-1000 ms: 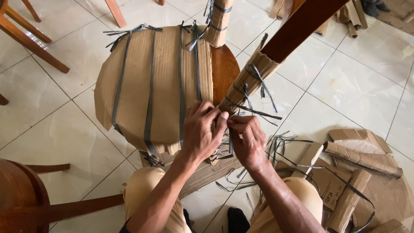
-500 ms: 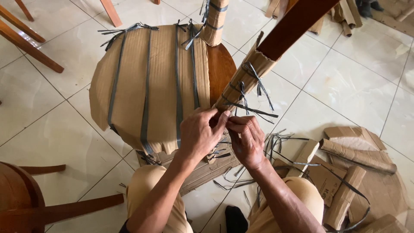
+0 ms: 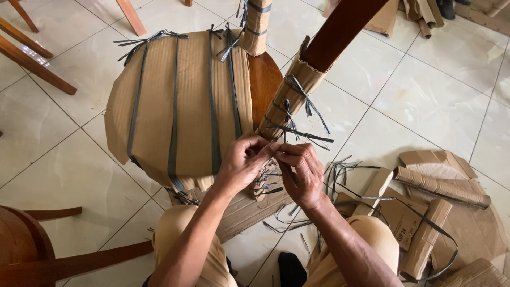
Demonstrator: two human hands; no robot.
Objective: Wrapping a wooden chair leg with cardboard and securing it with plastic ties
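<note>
We see our left hand [image 3: 241, 162] and right hand [image 3: 302, 171] meeting fingertip to fingertip at the cardboard-wrapped stool leg [image 3: 284, 103], low on the leg where it joins the seat. Both hands are pinched together on a dark plastic strap [image 3: 272, 175] tied around that wrapping; the fingers of each are closed on the strap ends, thumb against forefinger. The leg slants up to the far right, its bare dark wood [image 3: 342, 29] showing above the torn cardboard edge, with two more strap knots [image 3: 297, 93] tied higher along it. Just left of the hands lies the round stool seat [image 3: 180, 106], covered in corrugated cardboard and bound by several dark straps running near to far. A second wrapped leg [image 3: 255, 24] rises at the far edge. On the tiled floor [image 3: 425, 90] to the right lie cardboard scraps [image 3: 441, 186] and loose strap pieces [image 3: 345, 172]. Our knees [image 3: 180, 228] frame the near edge.
</note>
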